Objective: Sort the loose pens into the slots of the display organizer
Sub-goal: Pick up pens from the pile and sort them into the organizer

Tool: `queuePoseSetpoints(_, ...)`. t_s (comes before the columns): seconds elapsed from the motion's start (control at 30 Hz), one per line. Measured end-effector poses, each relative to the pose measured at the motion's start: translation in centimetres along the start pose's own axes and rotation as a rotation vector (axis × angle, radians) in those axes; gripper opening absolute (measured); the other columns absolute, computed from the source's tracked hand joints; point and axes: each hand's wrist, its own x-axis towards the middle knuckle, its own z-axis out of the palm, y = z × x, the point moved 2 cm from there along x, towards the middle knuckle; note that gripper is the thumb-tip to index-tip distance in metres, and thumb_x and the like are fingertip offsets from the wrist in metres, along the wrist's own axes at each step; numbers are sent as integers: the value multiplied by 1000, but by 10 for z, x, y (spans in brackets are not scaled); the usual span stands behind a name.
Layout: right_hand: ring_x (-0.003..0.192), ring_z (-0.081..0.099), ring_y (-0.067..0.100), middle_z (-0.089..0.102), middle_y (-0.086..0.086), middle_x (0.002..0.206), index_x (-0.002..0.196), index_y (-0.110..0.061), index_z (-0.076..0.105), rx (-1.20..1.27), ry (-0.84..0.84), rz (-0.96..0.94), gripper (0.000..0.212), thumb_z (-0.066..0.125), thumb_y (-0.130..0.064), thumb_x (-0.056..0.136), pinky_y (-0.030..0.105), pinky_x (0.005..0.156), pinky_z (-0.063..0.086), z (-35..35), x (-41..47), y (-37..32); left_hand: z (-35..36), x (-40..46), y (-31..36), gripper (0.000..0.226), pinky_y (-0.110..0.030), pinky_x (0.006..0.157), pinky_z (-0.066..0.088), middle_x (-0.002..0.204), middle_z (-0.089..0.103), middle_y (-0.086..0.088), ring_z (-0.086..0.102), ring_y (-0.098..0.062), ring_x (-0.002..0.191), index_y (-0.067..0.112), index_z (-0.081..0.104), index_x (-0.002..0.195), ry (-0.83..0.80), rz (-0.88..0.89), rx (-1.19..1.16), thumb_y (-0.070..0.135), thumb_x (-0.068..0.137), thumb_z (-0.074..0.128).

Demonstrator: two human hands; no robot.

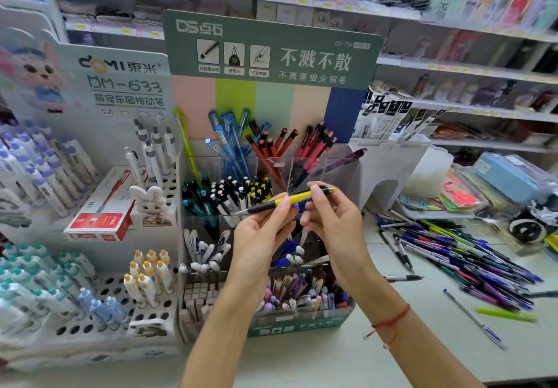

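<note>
A yellow pen (pixel 297 198) with a black grip and tip lies almost level in front of the clear display organizer (pixel 329 164). My left hand (pixel 262 233) pinches it near the grip end, and my right hand (pixel 329 221) pinches its clicker end. The pen's tip points left. Behind the hands, the organizer's tiered slots hold blue, red, pink, black-and-yellow and white pens. A heap of loose pens (pixel 462 255) lies on the counter to the right.
A white perforated pen stand (pixel 157 312) with white and blue pens stands at the left, with a red box (pixel 99 209) on it. A green pen (pixel 507 315) and a thin blue pen (pixel 474 318) lie apart near the heap. Packaged stationery (pixel 489 185) sits far right.
</note>
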Motion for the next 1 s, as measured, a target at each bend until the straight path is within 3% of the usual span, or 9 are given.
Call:
queuePoseSetpoints(0.07,57,59,7,62,-7,65,100,-16,60,-120,74,-152,12,48,-16,99,17,55,50,-2,8,-7,-7,4,3,21,-15,86,50,98,74,7,67,-4,97,17,69,108,35,122,231,25,89,64)
queuePoseSetpoints(0.13,59,60,6,62,-5,69,100,-17,57,-315,199,-353,11,46,-17,101,16,59,49,-8,19,-15,-27,9,4,21,-11,91,40,108,67,16,58,2,105,24,67,111,173,426,793,26,90,65)
queuePoseSetpoints(0.2,61,61,6,63,-1,77,103,-18,55,-545,216,-483,9,47,-18,100,17,61,49,-10,30,-20,-43,15,2,26,-20,102,34,118,61,11,49,-6,116,23,65,116,271,722,1276,16,90,63)
queuePoseSetpoints(0.27,63,61,7,62,-4,79,105,-20,57,-768,94,-477,10,48,-21,100,23,60,50,-5,39,-13,-54,23,-6,39,-30,111,29,130,57,2,45,-15,127,19,61,125,250,785,1452,7,88,64)
queuePoseSetpoints(0.5,104,56,26,64,10,105,111,-7,67,-1250,-92,-540,27,61,-26,93,34,80,45,26,69,25,-59,32,-15,76,-35,116,16,155,31,-4,36,-22,139,16,32,149,130,659,1698,11,82,68)
queuePoseSetpoints(0.6,97,62,28,69,9,101,110,-10,68,-1254,-152,-476,24,63,-23,91,38,78,50,27,69,41,-62,32,-15,78,-35,117,16,157,27,-2,34,-21,140,17,28,151,111,641,1718,10,83,67)
queuePoseSetpoints(0.77,86,64,28,70,5,89,115,-10,63,-1314,-148,-679,36,73,-11,80,37,80,52,18,45,56,-65,31,-15,79,-39,117,22,159,19,4,25,-17,144,25,19,152,78,639,1687,14,87,63)
queuePoseSetpoints(0.9,117,52,22,61,4,121,132,-10,53,-1245,-180,-685,51,70,-13,83,35,103,43,0,37,52,-56,23,-16,71,-36,113,27,155,31,-1,28,-20,143,21,29,150,150,677,1638,14,87,64)
queuePoseSetpoints(1.0,118,51,18,60,1,123,128,-12,56,-1163,-255,-745,42,65,-13,87,31,103,41,-34,27,36,-34,14,-20,58,-32,110,31,145,44,-2,39,-19,135,16,43,141,154,793,1555,15,88,64)
